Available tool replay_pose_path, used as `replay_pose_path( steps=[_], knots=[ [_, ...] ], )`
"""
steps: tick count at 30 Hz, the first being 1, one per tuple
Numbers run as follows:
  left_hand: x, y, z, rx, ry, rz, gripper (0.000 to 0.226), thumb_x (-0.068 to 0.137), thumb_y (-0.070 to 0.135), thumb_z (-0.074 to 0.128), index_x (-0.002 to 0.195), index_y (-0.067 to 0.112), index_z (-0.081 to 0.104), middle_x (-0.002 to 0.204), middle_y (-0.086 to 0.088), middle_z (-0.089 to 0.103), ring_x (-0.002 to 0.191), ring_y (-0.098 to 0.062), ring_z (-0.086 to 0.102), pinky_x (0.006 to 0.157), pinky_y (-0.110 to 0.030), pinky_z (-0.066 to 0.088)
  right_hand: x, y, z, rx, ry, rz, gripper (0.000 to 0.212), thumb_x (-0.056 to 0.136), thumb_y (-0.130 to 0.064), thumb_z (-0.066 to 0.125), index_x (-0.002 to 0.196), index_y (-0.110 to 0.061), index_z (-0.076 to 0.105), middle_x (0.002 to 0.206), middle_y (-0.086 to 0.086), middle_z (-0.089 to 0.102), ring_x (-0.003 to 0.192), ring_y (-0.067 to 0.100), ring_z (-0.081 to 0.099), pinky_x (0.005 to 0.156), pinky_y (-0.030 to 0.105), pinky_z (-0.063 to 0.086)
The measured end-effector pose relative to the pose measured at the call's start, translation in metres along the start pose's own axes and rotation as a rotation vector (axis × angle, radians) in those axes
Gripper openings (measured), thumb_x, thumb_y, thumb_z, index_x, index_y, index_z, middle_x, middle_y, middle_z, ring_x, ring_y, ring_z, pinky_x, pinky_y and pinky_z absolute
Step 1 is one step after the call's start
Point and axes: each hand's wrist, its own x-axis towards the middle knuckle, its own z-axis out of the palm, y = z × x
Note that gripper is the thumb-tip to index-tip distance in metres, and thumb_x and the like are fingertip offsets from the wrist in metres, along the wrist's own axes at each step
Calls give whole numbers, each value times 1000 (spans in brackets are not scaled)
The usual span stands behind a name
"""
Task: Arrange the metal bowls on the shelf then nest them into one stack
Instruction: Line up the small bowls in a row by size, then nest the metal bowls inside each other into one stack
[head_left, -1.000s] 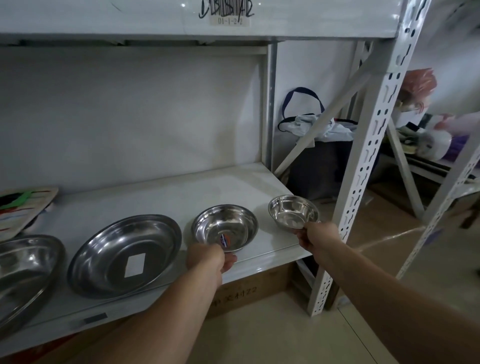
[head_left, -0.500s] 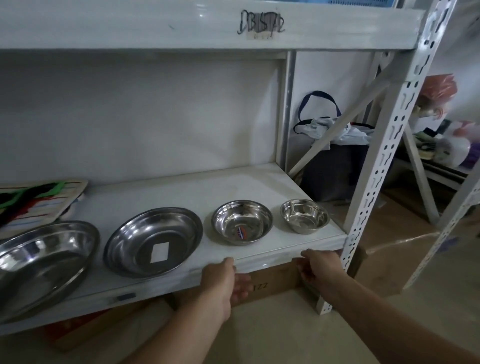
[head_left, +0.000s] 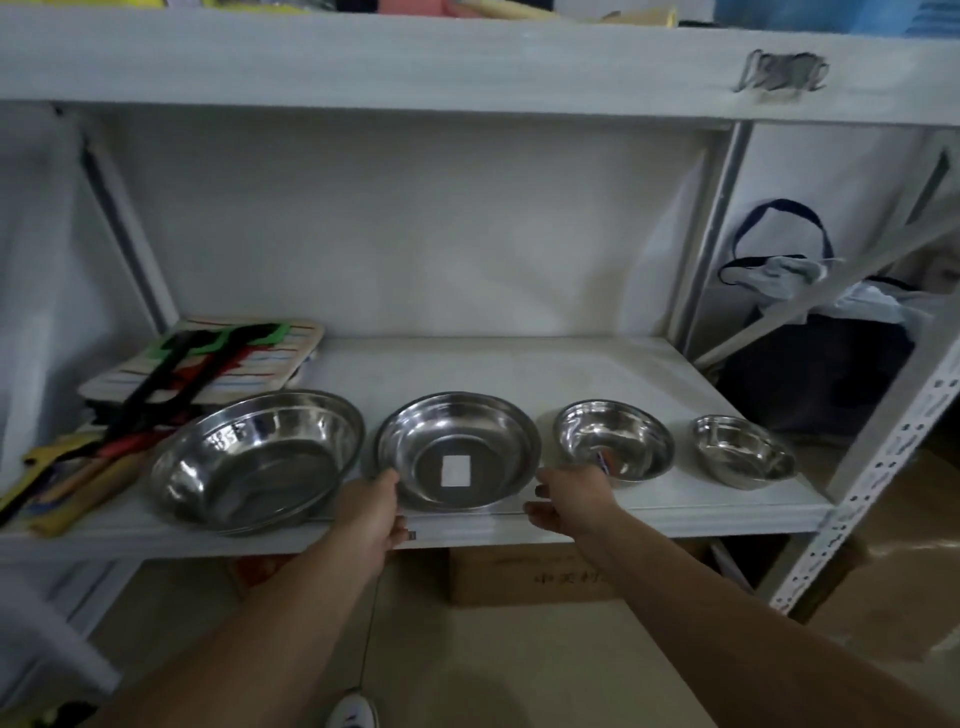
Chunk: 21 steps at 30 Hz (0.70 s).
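Several steel bowls stand in a row on the white shelf (head_left: 519, 364), sized down from left to right: the largest bowl (head_left: 249, 462), a wide bowl with a white sticker (head_left: 457, 447), a smaller bowl (head_left: 613, 439) and the smallest bowl (head_left: 743, 449). All sit upright and apart from each other. My left hand (head_left: 371, 512) is on the stickered bowl's left rim, thumb over the edge. Against that bowl's right rim is my right hand (head_left: 569, 499), fingers apart, just in front of the smaller bowl.
Striped mats and black, red and green utensils (head_left: 197, 358) are piled at the shelf's left. A perforated white upright (head_left: 878, 467) bounds the right end, with a dark bag (head_left: 810, 364) behind it. A cardboard box (head_left: 524, 574) sits under the shelf.
My hands let go of the two small bowls, dropped to the shelf's front edge, then moved left to either side of the stickered bowl. The view swung left.
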Motion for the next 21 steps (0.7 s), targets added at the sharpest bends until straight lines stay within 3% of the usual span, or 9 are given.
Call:
replay_pose_path(
  steps=[4, 7, 10, 13, 15, 19, 21],
  knots=[
    [21, -2, 3, 19, 5, 36, 25, 103, 16, 51, 122, 4, 60, 94, -13, 60, 71, -21, 56, 62, -36, 59, 19, 0, 25, -93, 43, -16, 15, 91, -2, 62, 100, 7, 70, 90, 23, 72, 72, 34, 73, 76, 51, 65],
    [28, -3, 6, 50, 8, 94, 28, 103, 9, 47, 128, 5, 57, 108, -18, 67, 69, -21, 62, 59, -35, 60, 21, -1, 32, -99, 92, -60, 10, 85, 6, 62, 85, 6, 72, 85, 27, 74, 82, 43, 76, 74, 57, 64],
    [20, 16, 6, 50, -39, 160, 23, 102, 11, 49, 121, 8, 62, 109, -18, 70, 71, -19, 67, 60, -30, 59, 10, -14, 32, -155, 138, -146, 13, 87, 5, 59, 83, 1, 70, 87, 25, 74, 84, 39, 76, 76, 52, 65],
    [1, 57, -5, 58, -55, 277, 12, 103, 14, 52, 99, 15, 63, 101, -10, 71, 80, -20, 72, 63, -30, 60, -5, -44, 37, -183, 146, -271, 18, 92, 4, 57, 79, -2, 68, 79, 21, 71, 72, 32, 72, 72, 44, 65],
    [-9, 85, -23, 55, -11, 362, 17, 102, 10, 53, 87, 16, 60, 93, -9, 70, 75, -21, 70, 64, -33, 62, -13, -65, 51, -158, 128, -345, 16, 92, 2, 57, 82, 0, 70, 75, 18, 70, 66, 29, 69, 68, 40, 64],
    [-4, 116, -81, 94, 145, 448, 15, 91, 3, 58, 97, 9, 71, 88, -15, 75, 55, -21, 65, 65, -44, 66, -30, -86, 101, -150, 1, -407, 10, 96, -8, 58, 96, -9, 68, 86, 13, 74, 71, 26, 73, 68, 37, 63],
    [5, 118, -114, 158, 258, 466, 14, 86, 7, 60, 89, 13, 72, 84, -14, 75, 55, -24, 67, 63, -48, 66, -34, -86, 132, -171, -51, -402, 11, 95, -12, 59, 98, -6, 68, 92, 13, 75, 73, 27, 75, 69, 38, 63]
  ],
)
